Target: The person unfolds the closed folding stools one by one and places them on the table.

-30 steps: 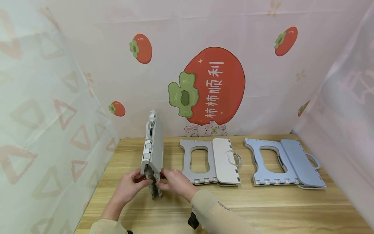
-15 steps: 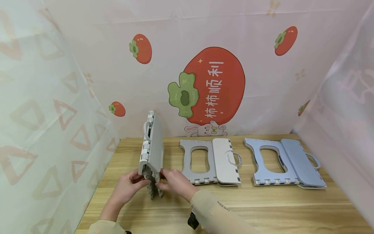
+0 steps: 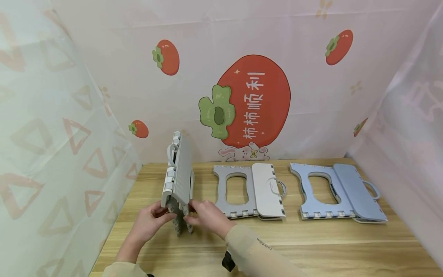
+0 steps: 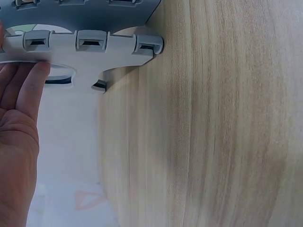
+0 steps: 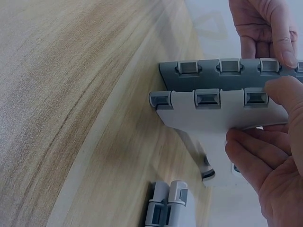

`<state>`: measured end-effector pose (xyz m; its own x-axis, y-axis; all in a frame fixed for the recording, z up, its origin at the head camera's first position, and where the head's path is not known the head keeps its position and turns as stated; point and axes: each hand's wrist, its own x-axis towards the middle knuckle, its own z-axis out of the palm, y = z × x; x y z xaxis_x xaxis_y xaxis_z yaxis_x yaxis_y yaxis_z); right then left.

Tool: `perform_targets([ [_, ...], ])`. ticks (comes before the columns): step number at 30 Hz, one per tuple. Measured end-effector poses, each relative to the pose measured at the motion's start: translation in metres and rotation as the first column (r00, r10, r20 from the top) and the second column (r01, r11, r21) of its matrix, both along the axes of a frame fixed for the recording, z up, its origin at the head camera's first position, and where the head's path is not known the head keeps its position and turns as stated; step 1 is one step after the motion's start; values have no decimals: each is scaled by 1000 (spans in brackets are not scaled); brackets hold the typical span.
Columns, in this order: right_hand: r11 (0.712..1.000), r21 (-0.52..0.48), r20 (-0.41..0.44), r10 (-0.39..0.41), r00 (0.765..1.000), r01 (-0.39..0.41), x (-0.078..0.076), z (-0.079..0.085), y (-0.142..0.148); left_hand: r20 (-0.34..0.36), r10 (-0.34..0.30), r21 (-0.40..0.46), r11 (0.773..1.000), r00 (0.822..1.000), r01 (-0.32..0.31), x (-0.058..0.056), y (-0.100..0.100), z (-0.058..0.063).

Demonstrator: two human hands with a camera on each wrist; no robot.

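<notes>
A grey folding stool [image 3: 182, 173] stands at the left of the table, its legs a short way apart and its top creased along the middle. My left hand [image 3: 147, 225] pinches the left leg panel, thumb on the hinged edge and fingers on its outer face. On the other panel, my right hand [image 3: 209, 218] holds the edge between thumb and fingers. The right wrist view shows both leg panels [image 5: 182, 109] side by side with a narrow gap between them. A loop handle [image 3: 171, 155] sticks out at the left of the top.
A grey and white folded stool [image 3: 268, 190] lies flat in the middle, and a blue folded stool [image 3: 358, 192] lies at the right. Printed cloth walls [image 3: 194, 96] close off the back and sides of the wooden table [image 3: 311, 246].
The stool's top has tilted left and its two halves have spread a little. The left leg panel and my left hand have shifted slightly left; my right hand has hardly moved.
</notes>
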<state>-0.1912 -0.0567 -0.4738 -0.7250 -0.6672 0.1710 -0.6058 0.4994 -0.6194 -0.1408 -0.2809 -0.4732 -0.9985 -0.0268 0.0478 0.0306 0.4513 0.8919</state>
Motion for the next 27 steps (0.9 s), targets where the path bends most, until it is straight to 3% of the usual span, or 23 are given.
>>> perform_targets([
  [27,1000,-1,-91,14,996,-14,2,2,0,51,35,-14,999,998,-34,2,-8,-2],
])
